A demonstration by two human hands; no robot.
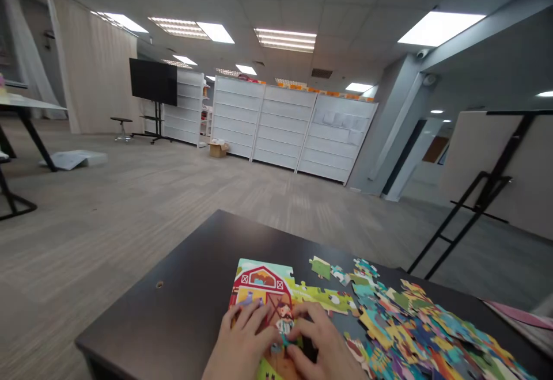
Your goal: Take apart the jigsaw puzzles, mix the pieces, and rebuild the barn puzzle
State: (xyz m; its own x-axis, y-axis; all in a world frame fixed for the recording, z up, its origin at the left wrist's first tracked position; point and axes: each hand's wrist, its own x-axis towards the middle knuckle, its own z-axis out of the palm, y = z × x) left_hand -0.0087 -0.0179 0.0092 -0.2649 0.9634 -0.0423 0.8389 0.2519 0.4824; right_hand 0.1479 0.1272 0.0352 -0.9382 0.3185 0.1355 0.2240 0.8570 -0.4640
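Note:
A partly joined jigsaw puzzle point(263, 281) lies on a dark table, showing a red barn and a bearded figure in its upper part. My left hand point(244, 337) rests on its left side, fingers spread over the joined pieces. At the puzzle's right edge, my right hand point(322, 342) has bent fingers set apart, with the fingertips touching the pieces near the figure. Whether a loose piece is under those fingertips I cannot tell. A strip of joined green pieces point(328, 298) extends right from the barn. The lower part of the puzzle is partly hidden by both hands.
Loose jigsaw pieces point(415, 334) are heaped at the right of the dark table point(173, 316). A pink-and-white item point(518, 315) lies at the right edge. Beyond stand a black easel point(479, 201), white shelving point(283, 129) and a screen on a stand point(153, 82).

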